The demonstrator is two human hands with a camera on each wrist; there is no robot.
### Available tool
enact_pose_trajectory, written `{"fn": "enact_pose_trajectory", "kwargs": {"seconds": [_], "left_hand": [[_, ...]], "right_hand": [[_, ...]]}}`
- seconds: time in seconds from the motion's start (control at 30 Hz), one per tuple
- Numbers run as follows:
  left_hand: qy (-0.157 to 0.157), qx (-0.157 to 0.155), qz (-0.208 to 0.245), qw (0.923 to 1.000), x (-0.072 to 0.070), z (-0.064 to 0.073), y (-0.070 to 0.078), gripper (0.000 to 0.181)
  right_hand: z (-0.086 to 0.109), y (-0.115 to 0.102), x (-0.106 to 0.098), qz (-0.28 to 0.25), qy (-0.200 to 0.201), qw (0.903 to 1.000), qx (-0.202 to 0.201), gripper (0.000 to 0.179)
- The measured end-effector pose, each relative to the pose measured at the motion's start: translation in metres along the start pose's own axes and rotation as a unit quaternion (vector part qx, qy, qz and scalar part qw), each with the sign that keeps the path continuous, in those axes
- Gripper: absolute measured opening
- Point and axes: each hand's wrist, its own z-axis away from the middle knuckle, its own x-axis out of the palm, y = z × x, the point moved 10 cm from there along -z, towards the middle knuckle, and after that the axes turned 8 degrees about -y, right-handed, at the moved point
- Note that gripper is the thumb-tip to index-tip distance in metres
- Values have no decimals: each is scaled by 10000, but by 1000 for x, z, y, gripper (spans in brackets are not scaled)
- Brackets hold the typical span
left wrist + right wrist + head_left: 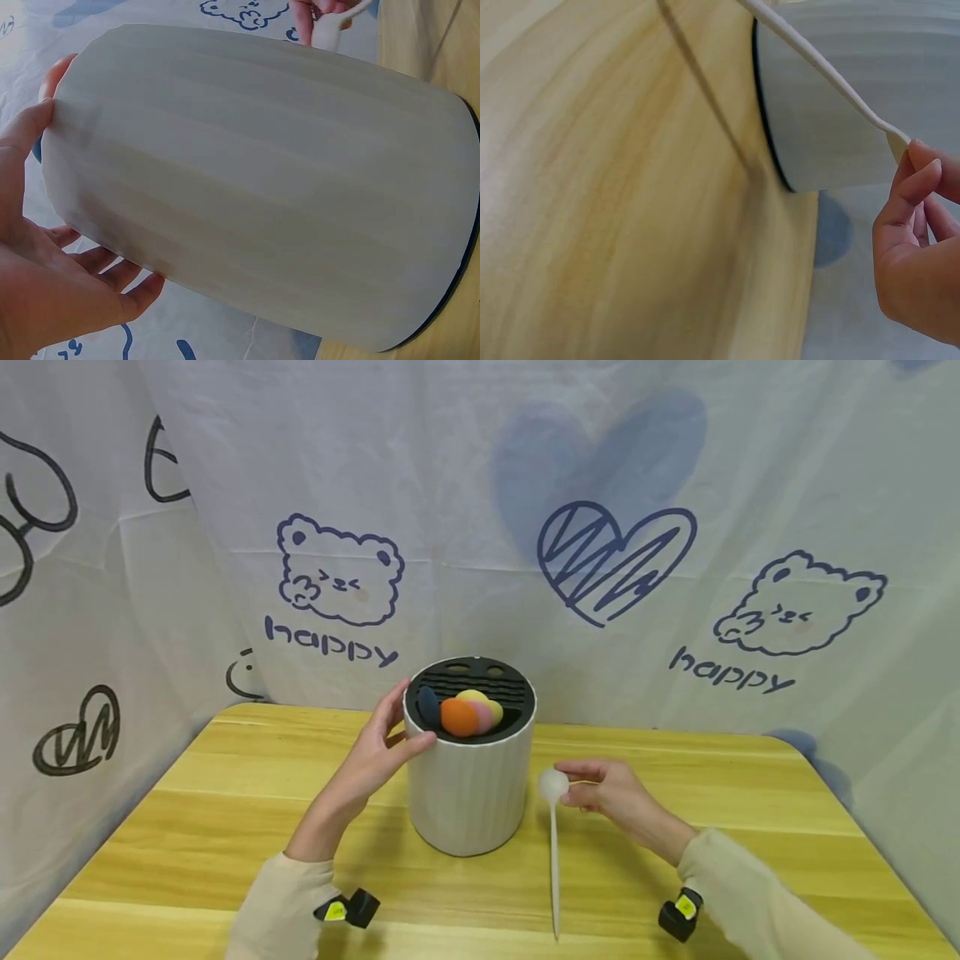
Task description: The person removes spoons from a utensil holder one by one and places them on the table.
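Observation:
A white ribbed utensil holder [468, 797] with a black slotted top stands upright on the table. My left hand [378, 747] holds its upper left side, thumb at the front rim and fingers round the side, as the left wrist view shows [67, 292]. In my right hand [611, 789], just right of the holder, a white long-handled spoon [555, 860] is pinched by its round head. Its thin handle points down toward me, raised above its shadow. Inside the holder's front opening sit rounded heads: dark blue [429, 706], orange [459, 717], pink and yellow.
Under everything is a wooden table [225, 793] with a light striped grain. A white cloth [465, 485] printed with bears, hearts and "happy" hangs behind it and along the sides. Each wrist wears a small black camera [678, 914].

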Motion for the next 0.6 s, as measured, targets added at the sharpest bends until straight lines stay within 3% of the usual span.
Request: {"fn": "enact_pose_trajectory", "kwargs": {"seconds": [0.6], "left_hand": [[-5, 0, -27, 10000, -1, 0, -2, 79]], "right_hand": [[-10, 22, 3, -99, -399, 9990, 167, 49]]}}
